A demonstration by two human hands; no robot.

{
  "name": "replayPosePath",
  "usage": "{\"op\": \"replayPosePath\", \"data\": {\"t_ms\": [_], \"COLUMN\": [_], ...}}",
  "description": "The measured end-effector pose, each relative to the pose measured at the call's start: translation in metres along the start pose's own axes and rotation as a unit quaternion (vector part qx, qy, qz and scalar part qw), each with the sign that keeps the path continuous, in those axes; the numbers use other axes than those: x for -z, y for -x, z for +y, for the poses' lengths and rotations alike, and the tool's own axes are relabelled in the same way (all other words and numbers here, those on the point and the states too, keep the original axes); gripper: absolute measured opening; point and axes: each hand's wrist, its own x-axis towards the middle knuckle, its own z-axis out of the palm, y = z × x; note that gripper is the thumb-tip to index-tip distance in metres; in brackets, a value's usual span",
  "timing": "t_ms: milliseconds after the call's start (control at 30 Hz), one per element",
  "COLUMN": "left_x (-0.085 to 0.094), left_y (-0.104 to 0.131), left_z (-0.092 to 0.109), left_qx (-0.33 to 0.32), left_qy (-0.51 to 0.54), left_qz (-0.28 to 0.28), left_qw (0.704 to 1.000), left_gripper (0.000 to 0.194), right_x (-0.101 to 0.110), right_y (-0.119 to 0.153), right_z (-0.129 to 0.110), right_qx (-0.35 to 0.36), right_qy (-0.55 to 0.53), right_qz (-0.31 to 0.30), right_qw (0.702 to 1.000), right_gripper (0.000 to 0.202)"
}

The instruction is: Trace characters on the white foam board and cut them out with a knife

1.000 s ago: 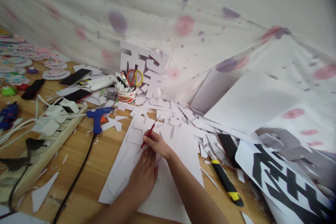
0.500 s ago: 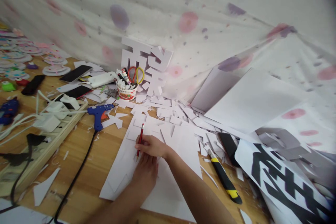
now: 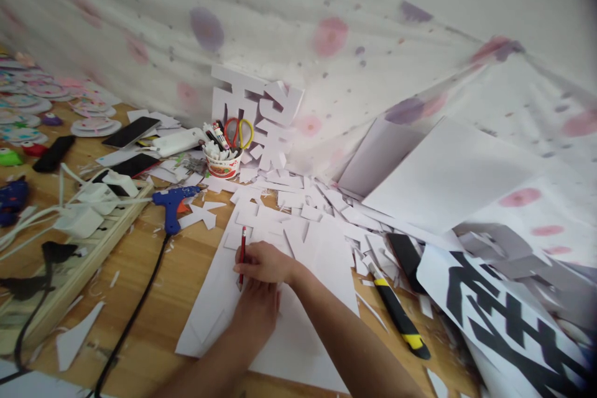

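My right hand [image 3: 267,262] is closed around a red pencil [image 3: 242,249], held nearly upright with its point down at a large white board [image 3: 308,348]. My left hand [image 3: 256,311] lies on that board just below and partly under my right hand. Its visible fingers are stretched out, though their tips are covered. Thin outlined and cut white shapes [image 3: 212,329] show on the board around both hands. Whether a loose piece lies under my left fingers I cannot tell.
A blue glue gun [image 3: 172,205] and a power strip [image 3: 93,249] are to the left. Behind stand a tub [image 3: 224,165] with scissors and pens, and white cut-out characters [image 3: 275,106]. A utility knife [image 3: 398,314], white scraps [image 3: 336,199] and a black-printed sheet [image 3: 494,317] are at right.
The pencil has shifted slightly left and tilted more upright in my right hand. My left hand stays in place on the board. The view has moved a little.
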Motion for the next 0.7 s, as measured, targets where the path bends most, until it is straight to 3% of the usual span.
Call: {"op": "replayPosePath", "data": {"t_ms": [333,567,700], "left_x": [-0.003,-0.009,-0.017], "left_y": [0.000,0.001,0.003], "left_z": [0.002,0.000,-0.002], "left_qx": [0.011,0.005,-0.006], "left_qy": [-0.012,0.017,0.002], "left_qz": [-0.006,-0.028,-0.013], "left_qw": [1.000,0.999,1.000], "left_gripper": [0.033,0.043,0.050], "right_x": [-0.001,0.014,0.026], "right_y": [-0.004,-0.010,-0.015], "right_z": [-0.005,-0.002,-0.001], "right_qx": [0.069,0.027,0.011], "right_qy": [0.130,0.158,0.199], "right_qz": [-0.016,-0.004,0.019], "right_qw": [0.989,0.987,0.980], "right_gripper": [0.015,0.013,0.011]}}
